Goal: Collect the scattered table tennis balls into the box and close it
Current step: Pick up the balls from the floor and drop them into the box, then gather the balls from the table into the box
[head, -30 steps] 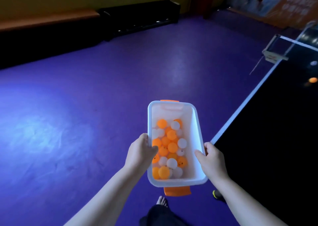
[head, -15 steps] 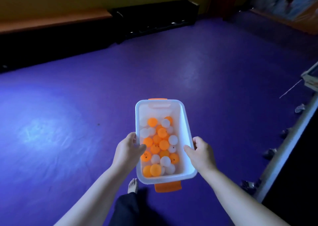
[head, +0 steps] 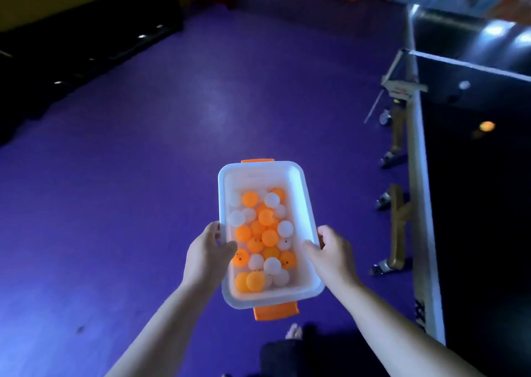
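I carry a white plastic box (head: 305, 201) with orange latches, open on top, above the purple floor. It holds several orange and white table tennis balls (head: 260, 233). My left hand (head: 208, 257) grips the box's left rim and my right hand (head: 330, 257) grips its right rim. On the dark table tennis table (head: 474, 204) to the right lie an orange ball (head: 487, 126) and a white ball (head: 464, 85). No lid is in view.
The table's white edge, wooden legs and castors (head: 398, 221) run along the right. A net post (head: 402, 86) sticks out at the table's side. Dark benches (head: 86, 46) line the far left wall. Purple floor (head: 115, 204) spreads ahead and left.
The view has swung back to the right, so the table tennis table and its two balls show again. Both hands keep the same hold on the box.
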### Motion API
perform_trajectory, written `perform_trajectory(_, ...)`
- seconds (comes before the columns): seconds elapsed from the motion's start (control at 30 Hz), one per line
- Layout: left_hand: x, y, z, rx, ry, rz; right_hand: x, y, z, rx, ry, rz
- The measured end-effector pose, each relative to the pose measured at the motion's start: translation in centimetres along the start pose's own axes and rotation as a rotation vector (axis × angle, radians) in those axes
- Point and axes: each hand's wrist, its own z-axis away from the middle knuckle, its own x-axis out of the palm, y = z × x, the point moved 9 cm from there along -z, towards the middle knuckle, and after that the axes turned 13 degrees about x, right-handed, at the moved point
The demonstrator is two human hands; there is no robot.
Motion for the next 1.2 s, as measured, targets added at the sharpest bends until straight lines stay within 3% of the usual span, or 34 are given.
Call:
perform_trajectory(0.3,14.6,11.3,-15.7,0.175,-0.226,0.017,-9.9,3.4,-16.2,0.160,0.223,0.034)
perform_trajectory(0.83,33.0,29.8,-39.4,0.419,-0.474,-0.035,-23.3,3.5,-40.5,0.299,0.392,-0.122)
perform_trajectory(1.2,48.2,43.0,-52.7,0.653,-0.829,-0.057,-30.6,5.2,-50.7,0.638,0.660,-0.276)
